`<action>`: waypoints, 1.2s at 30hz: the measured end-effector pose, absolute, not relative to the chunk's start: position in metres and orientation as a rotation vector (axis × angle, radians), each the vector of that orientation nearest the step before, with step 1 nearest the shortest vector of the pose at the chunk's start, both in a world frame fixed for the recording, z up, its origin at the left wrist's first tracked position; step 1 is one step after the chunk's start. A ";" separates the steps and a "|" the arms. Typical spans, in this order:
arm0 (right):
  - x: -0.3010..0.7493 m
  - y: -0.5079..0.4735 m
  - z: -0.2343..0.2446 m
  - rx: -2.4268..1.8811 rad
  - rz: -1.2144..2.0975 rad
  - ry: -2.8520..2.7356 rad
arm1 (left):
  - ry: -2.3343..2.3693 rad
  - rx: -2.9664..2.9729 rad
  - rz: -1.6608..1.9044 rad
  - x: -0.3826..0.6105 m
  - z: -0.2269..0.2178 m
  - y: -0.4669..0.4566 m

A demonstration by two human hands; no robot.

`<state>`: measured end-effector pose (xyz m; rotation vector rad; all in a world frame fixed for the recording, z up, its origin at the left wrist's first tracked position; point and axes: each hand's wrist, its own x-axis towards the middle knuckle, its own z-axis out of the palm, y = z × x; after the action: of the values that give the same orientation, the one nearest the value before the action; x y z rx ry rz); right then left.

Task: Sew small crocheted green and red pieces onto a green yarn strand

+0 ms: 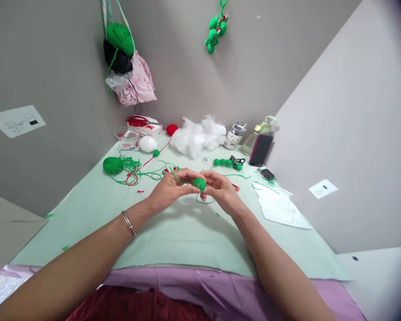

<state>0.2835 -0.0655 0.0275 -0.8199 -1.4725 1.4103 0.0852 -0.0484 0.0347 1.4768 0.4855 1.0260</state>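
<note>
A small green crocheted piece [199, 184], rounded like a cup or ball, is held up over the middle of the table. My left hand [175, 185] pinches its left side between thumb and fingers, and a green yarn tail runs across those fingers. On the other side, my right hand [219, 187] grips the piece with thumb and fingertips. Whether a hook or needle is in either hand cannot be made out. Just behind my left hand lie small red, white and green crocheted bits [166, 170]. A dark thread loop [205, 200] lies on the table below the hands.
White stuffing [198, 136] is heaped at the back. A green yarn ball [112, 165] with tangled strands lies left. Red scissors [138, 121] rest on a box. Several green balls [227, 163], a phone [261, 150], a bottle [254, 136] and white sheets [280, 205] are right.
</note>
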 end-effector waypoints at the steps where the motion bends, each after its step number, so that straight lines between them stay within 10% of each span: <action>1: 0.283 -0.065 0.027 -0.822 1.405 -1.473 | 0.477 1.498 1.033 0.085 0.035 -0.049; 36: 0.289 -0.056 0.016 -0.964 1.842 -1.019 | 0.655 1.702 1.014 0.088 0.016 -0.039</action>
<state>0.2891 -0.0559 0.0162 -0.9644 -1.0194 1.8424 0.0882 -0.0388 0.0157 1.7020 0.6548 1.0143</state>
